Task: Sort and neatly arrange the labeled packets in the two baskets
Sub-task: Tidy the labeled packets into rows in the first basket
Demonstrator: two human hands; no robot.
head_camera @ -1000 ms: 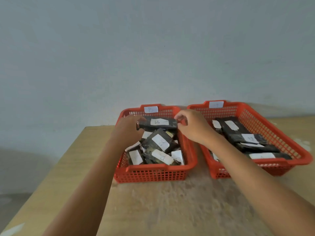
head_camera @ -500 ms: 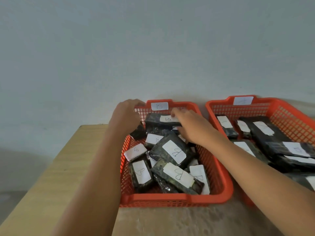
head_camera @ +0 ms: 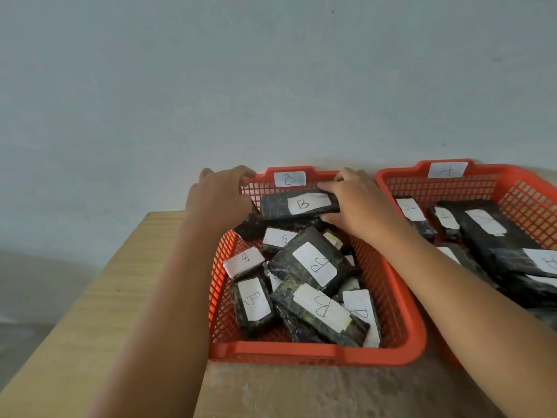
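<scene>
Two red mesh baskets stand side by side on the table. The left basket (head_camera: pixel 316 352), tagged B, holds several dark packets with white B labels lying in a loose heap. At its far wall lies one dark packet labeled B (head_camera: pixel 297 205). My right hand (head_camera: pixel 358 206) grips that packet's right end. My left hand (head_camera: pixel 220 197) sits at its left end by the basket's far left corner, fingers curled over the rim and touching the packet. The right basket (head_camera: pixel 488 173), tagged A, holds several dark packets labeled A.
The wooden table (head_camera: pixel 99 297) has its left edge close to the left basket, with floor beyond. A plain wall stands directly behind both baskets. The right basket runs off the right edge of view.
The view has closed in on the left basket. Both hands carried the B packet from above the heap back to the basket's far wall.
</scene>
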